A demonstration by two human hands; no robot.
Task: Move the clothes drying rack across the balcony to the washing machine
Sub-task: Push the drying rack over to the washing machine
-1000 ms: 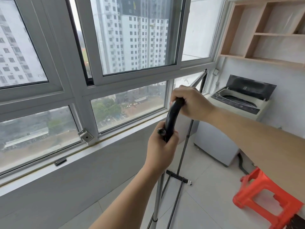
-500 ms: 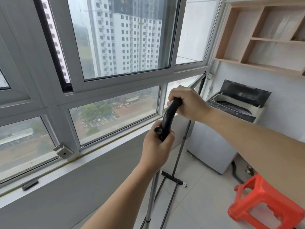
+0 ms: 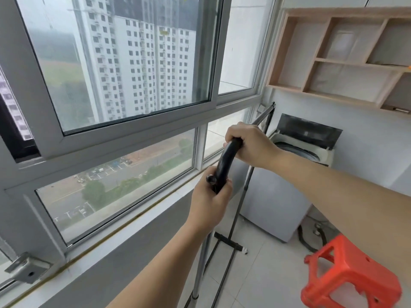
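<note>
Balcony window [image 3: 124,70]: large, sliding, along my left. Washing machine [image 3: 287,192]: top-loader, lid up, far corner under the wooden wall shelf [image 3: 347,56]. Clothes drying rack [image 3: 226,167]: between me and the machine, just beside the window wall; far foot on the tiled floor. Red plastic stool [image 3: 349,276]: lower right. My left hand [image 3: 211,205]: fingers closed around the rack's black curved bend, low. My right hand [image 3: 249,145]: fingers wrapped over its top.
</note>
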